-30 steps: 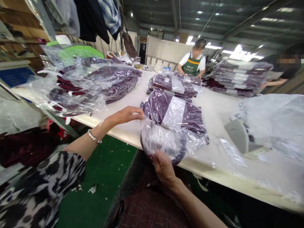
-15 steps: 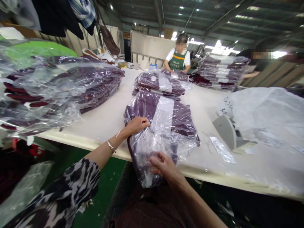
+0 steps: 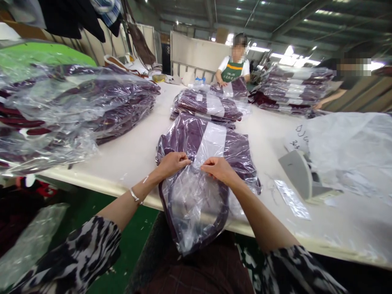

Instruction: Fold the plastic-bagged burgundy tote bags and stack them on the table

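Note:
In front of me lies a dark purple handbag (image 3: 180, 136) inside a clear plastic bag (image 3: 196, 192), with a white paper band (image 3: 211, 141) across it. Its handle loop (image 3: 165, 196) hangs over the table's near edge under the plastic. My left hand (image 3: 174, 164) is closed with its fingers pinching the plastic where the handle begins. Close to its right, my right hand (image 3: 219, 168) has its thumb and fingertips pressed together on the same plastic film. The two sets of fingertips are a small gap apart.
Behind it sit more wrapped purple bags (image 3: 196, 104). A large heap of wrapped bags (image 3: 101, 102) fills the left; another stack (image 3: 294, 90) stands at the back right. A grey tape dispenser (image 3: 295, 173), a plastic strip (image 3: 292, 200) and white sheeting (image 3: 352, 143) lie right. A co-worker (image 3: 234, 69) handles a bag opposite.
My right hand has moved up from over the handle loop to the plastic beside my left hand, its fingers closing. The left hand keeps its pinch. The co-worker opposite has tilted a bag up.

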`<state>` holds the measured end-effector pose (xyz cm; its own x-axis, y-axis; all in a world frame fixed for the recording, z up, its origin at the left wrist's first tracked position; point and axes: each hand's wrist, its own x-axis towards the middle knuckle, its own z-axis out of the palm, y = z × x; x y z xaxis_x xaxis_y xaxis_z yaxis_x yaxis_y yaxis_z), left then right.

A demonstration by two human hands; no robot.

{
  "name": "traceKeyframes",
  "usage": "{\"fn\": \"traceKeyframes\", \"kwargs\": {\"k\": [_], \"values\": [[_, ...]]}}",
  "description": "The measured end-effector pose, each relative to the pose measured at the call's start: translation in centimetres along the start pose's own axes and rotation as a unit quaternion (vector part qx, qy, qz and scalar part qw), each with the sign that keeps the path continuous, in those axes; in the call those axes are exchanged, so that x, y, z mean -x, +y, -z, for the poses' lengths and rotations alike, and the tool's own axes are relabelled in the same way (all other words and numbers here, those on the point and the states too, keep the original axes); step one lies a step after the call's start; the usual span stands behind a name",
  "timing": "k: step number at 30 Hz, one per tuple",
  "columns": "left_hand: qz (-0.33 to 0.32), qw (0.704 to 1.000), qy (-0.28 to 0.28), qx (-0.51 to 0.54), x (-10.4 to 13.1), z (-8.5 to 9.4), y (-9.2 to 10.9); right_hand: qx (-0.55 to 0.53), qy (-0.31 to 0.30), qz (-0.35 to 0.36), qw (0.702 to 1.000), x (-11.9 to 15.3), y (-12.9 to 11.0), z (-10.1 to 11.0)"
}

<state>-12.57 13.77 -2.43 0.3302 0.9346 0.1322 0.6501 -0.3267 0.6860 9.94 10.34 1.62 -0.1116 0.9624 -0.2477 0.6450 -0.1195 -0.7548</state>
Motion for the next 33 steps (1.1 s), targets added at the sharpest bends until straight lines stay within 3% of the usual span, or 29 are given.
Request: {"fn": "traceKeyframes", "kwargs": {"k": [3,7,11,14,17,21,25,29,33], "values": [[0.008,1.0,-0.008,-0.019,0.1,0.0,0.2,0.038,-0.006,0.035,0.999,-0.5,0.7,0.3],[0.004,0.99,-0.001,-0.14,0.6,0.1,1.1,0.167,0.055,0.09,0.98,-1.0,1.0,-0.1],[-0.141,0.947,0.061,-0.284,1.6,0.0,2.8,0.186,0.081,0.091,0.975,-1.4,1.5,-0.6],[-0.227,0.92,0.035,-0.319,2.0,-0.8,3.6,0.183,0.076,0.094,0.976,-1.5,1.9,-0.6],[-0.222,0.922,-0.007,-0.318,2.1,-1.9,3.3,0.18,0.062,0.127,0.973,-1.5,2.3,-0.4],[-0.204,0.934,-0.002,-0.293,2.1,-2.7,2.5,0.195,0.05,0.177,0.963,-1.7,2.7,0.1],[-0.186,0.943,-0.001,-0.277,2.2,-2.5,2.8,0.157,0.017,0.152,0.976,-2.1,2.9,1.7],[-0.164,0.946,-0.005,-0.278,2.2,-2.4,3.4,0.13,0.134,0.15,0.971,0.0,2.3,4.6],[-0.157,0.948,0.003,-0.275,2.4,-2.4,3.6,0.042,0.309,0.126,0.942,5.6,4.7,10.5]]}}
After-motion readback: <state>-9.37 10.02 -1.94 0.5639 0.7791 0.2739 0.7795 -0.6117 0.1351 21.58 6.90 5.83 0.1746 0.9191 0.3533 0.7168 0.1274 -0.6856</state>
